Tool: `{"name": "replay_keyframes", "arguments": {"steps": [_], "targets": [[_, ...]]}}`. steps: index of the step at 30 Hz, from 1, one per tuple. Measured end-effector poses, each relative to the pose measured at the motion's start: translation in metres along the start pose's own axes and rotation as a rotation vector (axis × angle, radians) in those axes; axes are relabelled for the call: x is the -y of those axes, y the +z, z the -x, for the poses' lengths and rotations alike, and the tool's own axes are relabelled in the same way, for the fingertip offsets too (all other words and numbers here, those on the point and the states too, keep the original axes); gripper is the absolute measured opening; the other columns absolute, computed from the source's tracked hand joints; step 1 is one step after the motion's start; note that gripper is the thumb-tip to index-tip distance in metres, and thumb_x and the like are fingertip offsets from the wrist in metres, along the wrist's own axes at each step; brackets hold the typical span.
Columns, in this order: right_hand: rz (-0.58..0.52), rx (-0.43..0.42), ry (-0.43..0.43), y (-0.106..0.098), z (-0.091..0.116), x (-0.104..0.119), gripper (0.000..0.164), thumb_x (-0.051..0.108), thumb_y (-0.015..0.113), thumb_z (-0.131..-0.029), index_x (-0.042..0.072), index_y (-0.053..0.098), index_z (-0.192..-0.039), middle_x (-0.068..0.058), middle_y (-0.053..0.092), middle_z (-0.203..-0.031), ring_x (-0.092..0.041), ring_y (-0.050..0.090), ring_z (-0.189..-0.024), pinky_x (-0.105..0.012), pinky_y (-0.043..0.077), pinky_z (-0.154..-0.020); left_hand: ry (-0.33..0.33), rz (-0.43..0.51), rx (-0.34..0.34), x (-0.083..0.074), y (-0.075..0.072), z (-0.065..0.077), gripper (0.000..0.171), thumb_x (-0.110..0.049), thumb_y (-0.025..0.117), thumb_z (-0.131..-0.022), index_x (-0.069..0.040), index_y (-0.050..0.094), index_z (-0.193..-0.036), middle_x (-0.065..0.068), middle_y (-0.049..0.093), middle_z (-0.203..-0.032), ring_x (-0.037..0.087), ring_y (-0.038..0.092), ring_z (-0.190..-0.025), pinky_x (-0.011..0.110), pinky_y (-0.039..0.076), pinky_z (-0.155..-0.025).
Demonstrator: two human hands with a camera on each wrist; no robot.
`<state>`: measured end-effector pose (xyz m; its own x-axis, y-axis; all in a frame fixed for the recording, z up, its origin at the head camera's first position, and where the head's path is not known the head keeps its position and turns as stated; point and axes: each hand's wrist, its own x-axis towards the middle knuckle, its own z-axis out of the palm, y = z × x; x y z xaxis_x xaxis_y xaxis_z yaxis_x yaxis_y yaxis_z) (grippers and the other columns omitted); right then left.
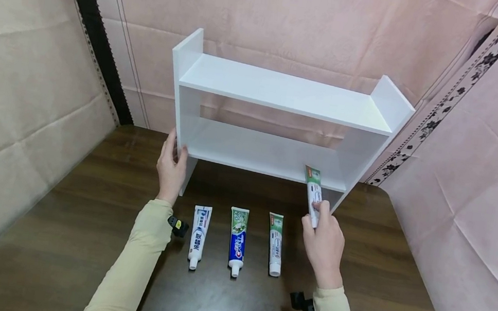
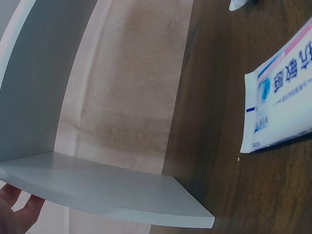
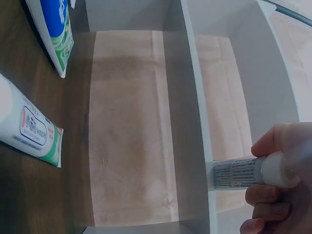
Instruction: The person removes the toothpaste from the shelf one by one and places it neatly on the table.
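My right hand grips a white and green toothpaste tube near its cap end, and the tube's flat end overlaps the right part of the lower shelf board. In the right wrist view that tube crosses the board's front edge, between thumb and curled fingers. At the outer left side panel of the white shelf, my left hand rests with its fingers behind the panel and thumb in front. Its fingers show at the panel's edge in the left wrist view.
On the brown table before the shelf lie three tubes in a row: a white and blue toothpaste, a green and blue toothpaste and a white and green toothpaste. Pink cloth walls stand behind and beside.
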<state>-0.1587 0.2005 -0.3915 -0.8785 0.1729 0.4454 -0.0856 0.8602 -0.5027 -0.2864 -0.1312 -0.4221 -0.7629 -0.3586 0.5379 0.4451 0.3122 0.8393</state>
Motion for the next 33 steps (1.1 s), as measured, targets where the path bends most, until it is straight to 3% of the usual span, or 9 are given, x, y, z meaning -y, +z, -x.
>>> {"name": "replay_keyframes", "arguments": {"steps": [4, 10, 17, 25, 33], "targets": [[0.001, 0.005, 0.008, -0.008, 0.01, 0.001, 0.028, 0.015, 0.058, -0.09, 0.005, 0.053, -0.116, -0.026, 0.066, -0.096, -0.029, 0.055, -0.067, -0.03, 0.038, -0.051, 0.006, -0.001, 0.004, 0.0, 0.001, -0.001, 0.051, -0.021, 0.05, -0.1, -0.036, 0.038, -0.147, 0.01, 0.051, -0.138, 0.032, 0.056, -0.123, 0.052, 0.048, -0.101], [-0.097, 0.022, 0.126, -0.026, 0.023, 0.002, 0.03, 0.017, 0.057, -0.092, 0.011, 0.052, -0.121, -0.025, 0.067, -0.102, -0.027, 0.055, -0.069, -0.028, 0.038, -0.054, 0.025, 0.004, -0.011, 0.0, 0.001, -0.004, 0.051, -0.02, 0.05, -0.1, -0.036, 0.039, -0.147, 0.011, 0.052, -0.136, 0.033, 0.057, -0.121, 0.053, 0.05, -0.098], [-0.131, 0.009, 0.203, -0.035, 0.036, 0.0, 0.026, 0.017, 0.054, -0.093, 0.017, 0.057, -0.118, -0.016, 0.069, -0.088, -0.02, 0.05, -0.061, -0.028, 0.036, -0.051, 0.018, -0.002, -0.011, 0.001, 0.002, -0.004, 0.051, -0.02, 0.051, -0.1, -0.035, 0.039, -0.147, 0.011, 0.052, -0.136, 0.033, 0.058, -0.121, 0.053, 0.049, -0.098], [0.024, 0.163, 0.197, -0.015, 0.041, -0.028, 0.02, 0.025, 0.049, -0.097, 0.015, 0.059, -0.111, -0.01, 0.06, -0.066, -0.019, 0.046, -0.051, -0.03, 0.033, -0.048, 0.015, 0.003, 0.003, 0.001, 0.003, -0.003, 0.052, -0.022, 0.051, -0.1, -0.038, 0.038, -0.147, 0.01, 0.052, -0.137, 0.03, 0.056, -0.123, 0.051, 0.049, -0.099], [0.11, 0.322, 0.177, 0.001, 0.041, -0.048, 0.033, 0.023, 0.051, -0.094, 0.009, 0.061, -0.123, -0.018, 0.068, -0.084, -0.02, 0.047, -0.052, -0.029, 0.034, -0.046, 0.016, 0.0, -0.011, 0.0, 0.001, 0.0, 0.051, -0.02, 0.052, -0.099, -0.036, 0.04, -0.147, 0.012, 0.053, -0.135, 0.031, 0.057, -0.122, 0.053, 0.049, -0.099]]}}
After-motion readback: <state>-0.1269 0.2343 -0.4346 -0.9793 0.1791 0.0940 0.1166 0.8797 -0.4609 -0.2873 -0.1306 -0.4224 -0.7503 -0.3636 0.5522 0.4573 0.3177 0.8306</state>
